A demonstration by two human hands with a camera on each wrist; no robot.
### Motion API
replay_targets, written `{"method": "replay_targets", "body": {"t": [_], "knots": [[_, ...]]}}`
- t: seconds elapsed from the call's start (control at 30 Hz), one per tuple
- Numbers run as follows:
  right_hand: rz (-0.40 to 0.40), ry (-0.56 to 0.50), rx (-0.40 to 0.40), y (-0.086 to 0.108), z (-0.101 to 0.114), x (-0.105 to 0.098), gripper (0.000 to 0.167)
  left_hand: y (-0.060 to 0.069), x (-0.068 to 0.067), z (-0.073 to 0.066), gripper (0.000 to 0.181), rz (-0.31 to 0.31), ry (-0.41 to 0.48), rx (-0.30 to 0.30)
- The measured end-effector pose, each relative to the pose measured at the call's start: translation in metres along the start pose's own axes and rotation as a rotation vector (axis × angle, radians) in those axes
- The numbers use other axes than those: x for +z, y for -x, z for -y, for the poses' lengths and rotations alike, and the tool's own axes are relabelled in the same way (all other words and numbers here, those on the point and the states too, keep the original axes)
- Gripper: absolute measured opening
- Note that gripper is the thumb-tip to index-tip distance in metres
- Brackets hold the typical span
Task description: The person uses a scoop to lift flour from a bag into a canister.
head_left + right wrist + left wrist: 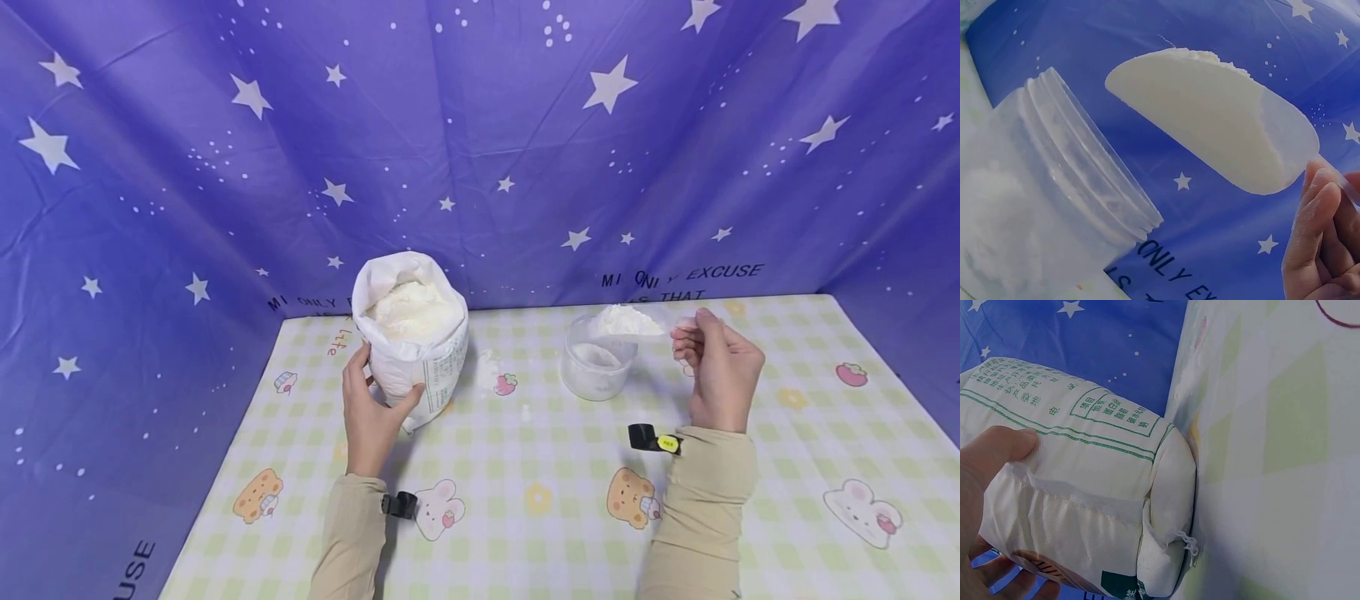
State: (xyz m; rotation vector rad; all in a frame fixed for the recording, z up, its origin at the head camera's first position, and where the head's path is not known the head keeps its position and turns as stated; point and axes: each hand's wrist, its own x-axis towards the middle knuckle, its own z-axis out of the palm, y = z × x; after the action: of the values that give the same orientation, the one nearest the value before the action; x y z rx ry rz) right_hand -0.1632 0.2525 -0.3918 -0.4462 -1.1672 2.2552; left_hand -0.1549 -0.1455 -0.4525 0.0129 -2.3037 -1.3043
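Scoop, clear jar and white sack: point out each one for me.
Scoop [1197,122]: right wrist view, on the outside of its bowl.
Clear jar [592,383]: head view, on its lower front wall.
White sack [1088,465]: left wrist view, on its printed side.

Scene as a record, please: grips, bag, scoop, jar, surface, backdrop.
left grip: holds the white bag by its side
right grip: pinches the clear scoop by its handle
bag: top open, white powder inside
scoop: heaped with powder, above the jar, not touching its rim
jar: clear, open, some powder inside
surface: checked tablecloth
backdrop: blue-purple star-print curtain
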Motion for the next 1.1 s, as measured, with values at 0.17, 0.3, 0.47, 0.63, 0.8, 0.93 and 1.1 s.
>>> {"method": "replay_targets", "body": {"t": [0.17,0.3,0.47,0.63,0.8,0.93,1.1], "knots": [[-0.003,0.086,-0.054,0.002,-0.0001,0.0003,0.028,0.0,0.0002,-0.0001,0.09,0.003,-0.003,-0.008],[-0.005,0.165,-0.081,0.0028,0.0005,0.0017,0.028,0.0001,0.0,-0.0001,0.09,0.001,-0.002,0.0],[-0.004,0.235,-0.113,0.0029,0.0003,0.0033,0.025,0.0,0.0003,0.0005,0.09,0.0,0.001,0.007],[-0.006,0.307,-0.146,0.004,0.001,0.005,0.03,-0.0005,0.0002,0.0005,0.09,0.003,0.0,0.011],[0.006,0.353,-0.192,0.0066,0.0003,0.0067,0.03,-0.0005,0.0001,0.0009,0.09,0.007,-0.003,0.011],[0.018,0.393,-0.243,0.0076,-0.0022,0.0079,0.033,-0.0004,0.0002,0.0015,0.09,0.006,-0.003,0.013],[0.025,0.594,-0.317,0.007,-0.0054,0.0096,0.039,-0.0005,0.0004,0.0022,0.09,0.005,0.0,0.012]]}}
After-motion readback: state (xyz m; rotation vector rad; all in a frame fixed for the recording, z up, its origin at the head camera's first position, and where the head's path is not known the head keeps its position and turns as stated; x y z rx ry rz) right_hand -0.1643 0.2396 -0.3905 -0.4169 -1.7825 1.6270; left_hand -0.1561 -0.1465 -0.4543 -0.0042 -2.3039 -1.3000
